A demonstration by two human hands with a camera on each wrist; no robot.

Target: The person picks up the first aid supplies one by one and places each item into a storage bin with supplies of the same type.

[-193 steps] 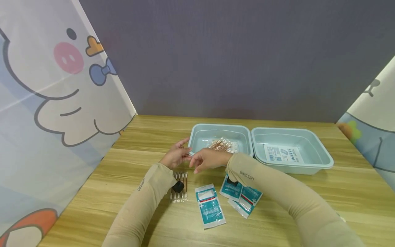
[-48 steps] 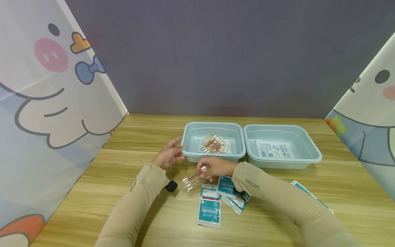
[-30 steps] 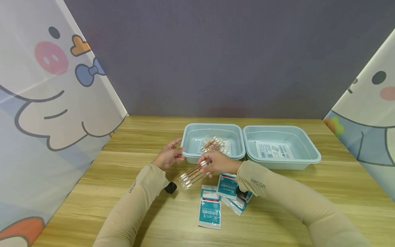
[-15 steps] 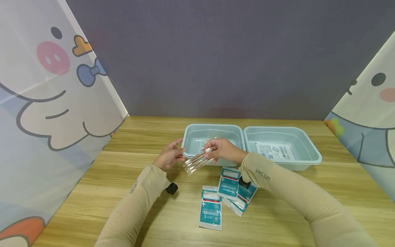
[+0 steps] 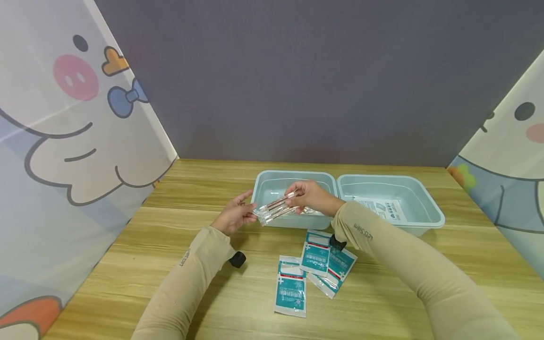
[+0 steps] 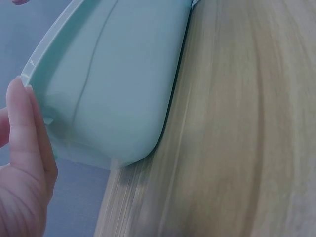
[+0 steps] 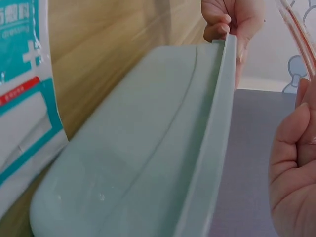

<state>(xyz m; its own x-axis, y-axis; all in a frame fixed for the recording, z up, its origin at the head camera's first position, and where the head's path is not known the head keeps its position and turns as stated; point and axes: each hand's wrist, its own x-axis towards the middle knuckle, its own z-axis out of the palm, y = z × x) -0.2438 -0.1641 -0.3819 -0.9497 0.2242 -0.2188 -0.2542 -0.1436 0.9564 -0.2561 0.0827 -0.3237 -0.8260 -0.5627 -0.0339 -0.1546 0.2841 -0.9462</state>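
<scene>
Raised over the front of the left pale-blue plastic tub (image 5: pixel 262 175), my right hand (image 5: pixel 313 196) pinches a clear packet of cotton swabs (image 5: pixel 276 208) between thumb and fingers. The swabs have brown sticks and white tips, and the packet slants down toward the tub's front-left corner. At that corner my left hand (image 5: pixel 234 216) holds the rim; in the left wrist view its fingers (image 6: pixel 24 133) lie along the tub's outer wall. More swab packets (image 5: pixel 312 211) lie inside this tub, mostly hidden by my right hand.
To the right stands a second pale-blue tub (image 5: pixel 429 208), with a white printed packet (image 5: pixel 386 208) inside. In front on the wooden table lie several teal-and-white dressing packets (image 5: pixel 291 288), two of them overlapping (image 5: pixel 315 252). A grey panel (image 5: pixel 318 85) rises behind.
My right hand has picked the swab packet up from the table and raised it over the left tub's front. My left hand stays at the tub's corner.
</scene>
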